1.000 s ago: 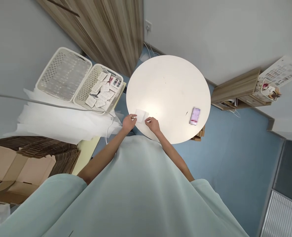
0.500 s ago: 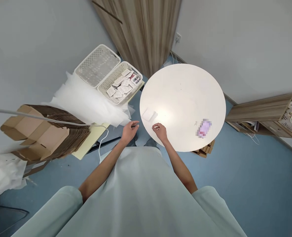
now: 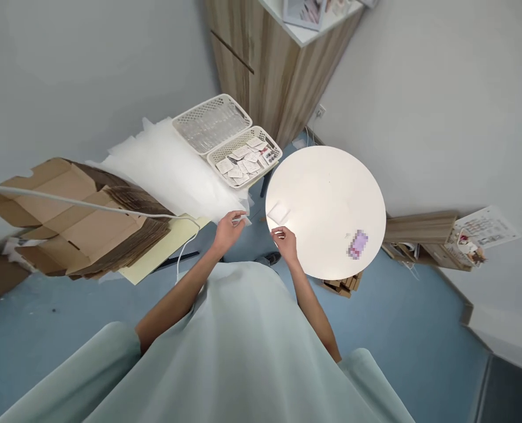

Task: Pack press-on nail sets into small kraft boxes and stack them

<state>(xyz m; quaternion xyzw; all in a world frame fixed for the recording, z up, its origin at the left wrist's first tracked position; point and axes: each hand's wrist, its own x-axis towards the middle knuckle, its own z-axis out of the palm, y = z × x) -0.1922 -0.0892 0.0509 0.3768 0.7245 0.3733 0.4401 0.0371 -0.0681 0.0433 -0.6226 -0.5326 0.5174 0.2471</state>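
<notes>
My left hand (image 3: 229, 232) is at the near right corner of a stack of thin white sheets (image 3: 168, 167), perhaps foam. Its thumb and fingers close around a white sheet corner that shows between and beyond them. My right hand (image 3: 284, 242) is over the left edge of a round white table (image 3: 331, 182). Its fingers are curled, with thumb and index fingertip close together; anything between them is too small to make out. Just beyond these fingers, a small white square packet (image 3: 279, 212) lies flat on the table.
Two white baskets stand behind the sheets: one with clear packets (image 3: 212, 124), one with white cards (image 3: 244, 161). Flattened cardboard boxes (image 3: 89, 217) are stacked at left, a white cable (image 3: 155, 215) crossing them. A blurred purple item (image 3: 358, 244) lies on the table. A wooden cabinet (image 3: 278, 76) stands behind.
The view has shifted, bringing the cabinet top into sight. My left hand has reached the white sheets' corner and closed there. My right thumb and index finger have come closer together.
</notes>
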